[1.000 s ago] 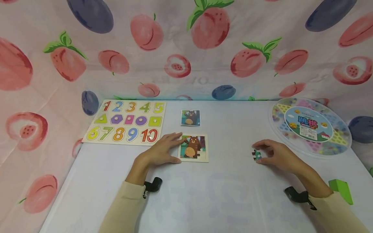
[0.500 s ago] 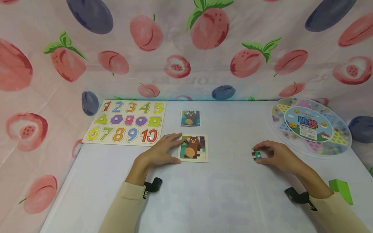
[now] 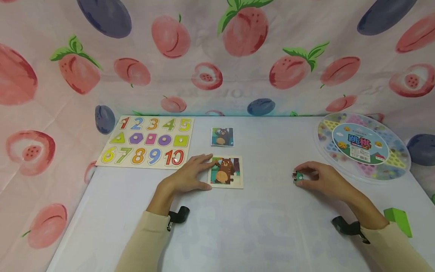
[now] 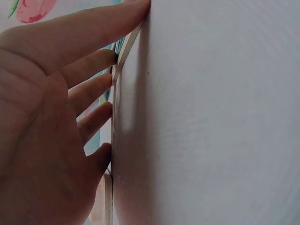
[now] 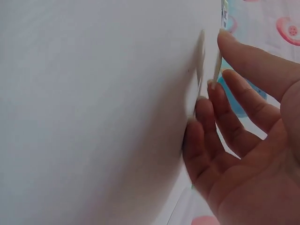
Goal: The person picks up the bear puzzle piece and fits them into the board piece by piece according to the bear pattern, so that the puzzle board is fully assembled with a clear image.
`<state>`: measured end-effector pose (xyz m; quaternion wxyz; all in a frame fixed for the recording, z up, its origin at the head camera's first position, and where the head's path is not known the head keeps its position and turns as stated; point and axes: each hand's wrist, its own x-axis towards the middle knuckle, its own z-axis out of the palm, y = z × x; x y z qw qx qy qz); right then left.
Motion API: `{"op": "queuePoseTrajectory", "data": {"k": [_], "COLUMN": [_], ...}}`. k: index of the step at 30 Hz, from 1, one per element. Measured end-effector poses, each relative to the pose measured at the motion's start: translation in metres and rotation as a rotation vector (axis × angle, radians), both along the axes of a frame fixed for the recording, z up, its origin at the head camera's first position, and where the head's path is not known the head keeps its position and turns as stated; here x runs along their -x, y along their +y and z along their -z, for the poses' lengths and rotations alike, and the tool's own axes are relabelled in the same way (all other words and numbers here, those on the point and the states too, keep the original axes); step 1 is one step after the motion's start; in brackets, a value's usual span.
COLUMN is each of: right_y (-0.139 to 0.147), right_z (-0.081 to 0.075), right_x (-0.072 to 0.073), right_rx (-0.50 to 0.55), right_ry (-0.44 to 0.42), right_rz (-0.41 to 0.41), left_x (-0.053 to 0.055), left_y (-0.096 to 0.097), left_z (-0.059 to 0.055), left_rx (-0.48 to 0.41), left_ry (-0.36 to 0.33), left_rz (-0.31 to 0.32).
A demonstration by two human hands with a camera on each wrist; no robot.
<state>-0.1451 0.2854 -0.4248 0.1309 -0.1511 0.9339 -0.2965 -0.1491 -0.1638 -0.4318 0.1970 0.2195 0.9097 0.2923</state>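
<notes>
In the head view, a small square bear jigsaw puzzle (image 3: 225, 172) lies in a pale wooden frame, with a pale gap at the picture's lower right. My left hand (image 3: 191, 173) rests against its left side, thumb at the near corner and fingertips on the upper left edge. Well to the right, my right hand (image 3: 323, 180) pinches a green and brown puzzle piece (image 3: 298, 176) between thumb and fingers. The right wrist view has that puzzle piece (image 5: 217, 65) edge-on, slightly off the white surface, with a shadow beside it.
A bear picture card (image 3: 222, 136) lies behind the puzzle. At the back left is a number and shape board (image 3: 145, 142). A round Chinese checkers set (image 3: 361, 147) sits beyond my right hand. A green block (image 3: 397, 221) lies near my right sleeve.
The puzzle piece has tilted and risen a little in my right hand's fingers. My left hand has stayed at the bear puzzle.
</notes>
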Motion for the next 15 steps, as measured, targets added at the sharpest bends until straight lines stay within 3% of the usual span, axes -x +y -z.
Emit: {"op": "queuePoseTrajectory", "data": {"k": [5,10,15], "right_y": [-0.005,-0.013,-0.028], "right_z": [-0.004,-0.004,-0.007], "right_x": [0.002,0.005,0.008], "right_rx": [0.032,0.065,0.102], "right_ry": [-0.007,0.043,0.033], "right_rz": [0.035,0.023,0.019], "left_x": [0.001,0.001,0.001], "left_y": [0.000,0.001,0.000], "left_z": [-0.001,-0.001,-0.001], "left_rx": [-0.007,-0.013,-0.010], "left_ry": [-0.001,-0.001,-0.006], "left_rz": [0.000,0.002,-0.001]}}
